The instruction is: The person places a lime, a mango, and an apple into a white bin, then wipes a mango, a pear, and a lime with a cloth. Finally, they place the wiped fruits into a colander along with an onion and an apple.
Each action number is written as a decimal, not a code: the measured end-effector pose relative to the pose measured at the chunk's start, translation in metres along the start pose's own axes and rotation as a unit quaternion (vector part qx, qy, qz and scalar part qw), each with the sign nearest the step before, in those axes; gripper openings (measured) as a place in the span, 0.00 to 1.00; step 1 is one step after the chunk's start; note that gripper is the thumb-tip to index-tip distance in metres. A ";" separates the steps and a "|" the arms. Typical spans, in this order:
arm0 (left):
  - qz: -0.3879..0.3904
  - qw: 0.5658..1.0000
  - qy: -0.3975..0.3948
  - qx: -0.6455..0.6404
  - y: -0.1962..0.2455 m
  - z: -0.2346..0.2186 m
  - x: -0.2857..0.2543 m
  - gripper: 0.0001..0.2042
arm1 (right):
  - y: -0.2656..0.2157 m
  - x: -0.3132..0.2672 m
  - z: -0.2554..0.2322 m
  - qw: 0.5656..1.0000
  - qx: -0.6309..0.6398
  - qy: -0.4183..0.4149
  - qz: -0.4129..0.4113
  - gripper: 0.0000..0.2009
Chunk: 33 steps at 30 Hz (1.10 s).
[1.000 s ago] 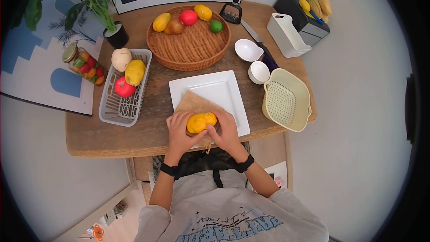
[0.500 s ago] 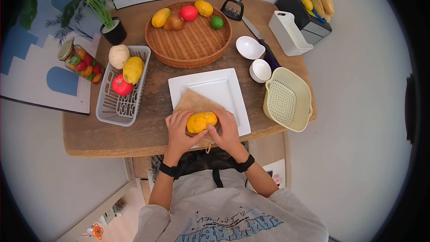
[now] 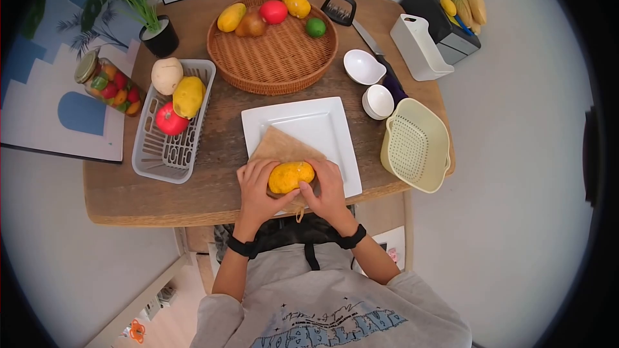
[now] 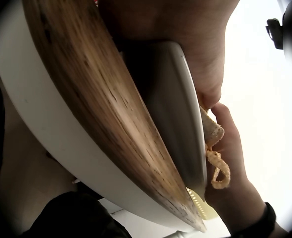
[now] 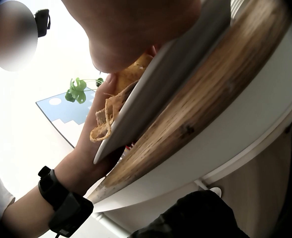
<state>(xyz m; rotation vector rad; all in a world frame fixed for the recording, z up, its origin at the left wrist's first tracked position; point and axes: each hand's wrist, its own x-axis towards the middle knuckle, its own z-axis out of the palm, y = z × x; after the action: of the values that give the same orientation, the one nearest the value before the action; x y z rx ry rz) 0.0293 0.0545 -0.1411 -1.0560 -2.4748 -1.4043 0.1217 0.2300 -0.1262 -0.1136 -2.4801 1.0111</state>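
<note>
A yellow oval fruit (image 3: 287, 178) with slightly bumpy skin, mango-like, lies between both hands over the near part of a square white plate (image 3: 309, 115). My left hand (image 3: 256, 188) holds its left side, fingers curving over the far edge and thumb along the near side. On its right side my right hand (image 3: 329, 191) grips it the same way, the thumb bent against the skin. Beneath the fruit is a tan cloth (image 3: 284, 144), laid cornerwise on the plate. The cloth's loop (image 4: 219, 171) hangs past the plate's near edge in the left wrist view.
A grey basket (image 3: 147, 161) with a tomato, a yellow fruit and a pale round one stands left. Behind is a wicker tray (image 3: 277, 58) of fruit. To the right are white bowls (image 3: 378, 102), a knife (image 3: 369, 37) and a cream colander (image 3: 416, 145).
Both hands keep the same hold on the yellow fruit, which has not visibly moved. The head view has shifted slightly, so the table's things appear a little displaced.
</note>
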 end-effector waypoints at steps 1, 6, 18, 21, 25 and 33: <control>-0.001 1.000 -0.001 -0.001 0.001 -0.001 0.000 0.30 | 0.000 0.000 0.000 1.000 -0.001 0.001 0.000 0.24; 0.003 1.000 0.001 -0.001 0.001 -0.001 0.002 0.30 | -0.001 0.000 0.000 1.000 -0.002 0.008 -0.004 0.24; 0.003 1.000 0.005 -0.004 0.002 -0.001 0.002 0.30 | -0.001 0.000 0.001 1.000 -0.006 0.011 -0.006 0.24; 0.004 1.000 0.006 -0.003 0.002 -0.001 0.001 0.30 | 0.000 0.000 0.002 1.000 -0.004 0.010 -0.007 0.23; 0.007 1.000 0.006 -0.002 0.002 -0.001 0.001 0.30 | 0.000 -0.001 0.002 1.000 -0.007 0.016 -0.011 0.24; 0.009 1.000 0.004 0.005 0.002 0.000 0.001 0.30 | 0.000 -0.002 0.001 1.000 -0.005 0.013 -0.006 0.24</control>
<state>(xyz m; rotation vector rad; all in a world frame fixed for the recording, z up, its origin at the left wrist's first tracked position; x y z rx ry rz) 0.0295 0.0553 -0.1393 -1.0647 -2.4582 -1.3867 0.1228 0.2288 -0.1281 -0.1131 -2.4592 0.9871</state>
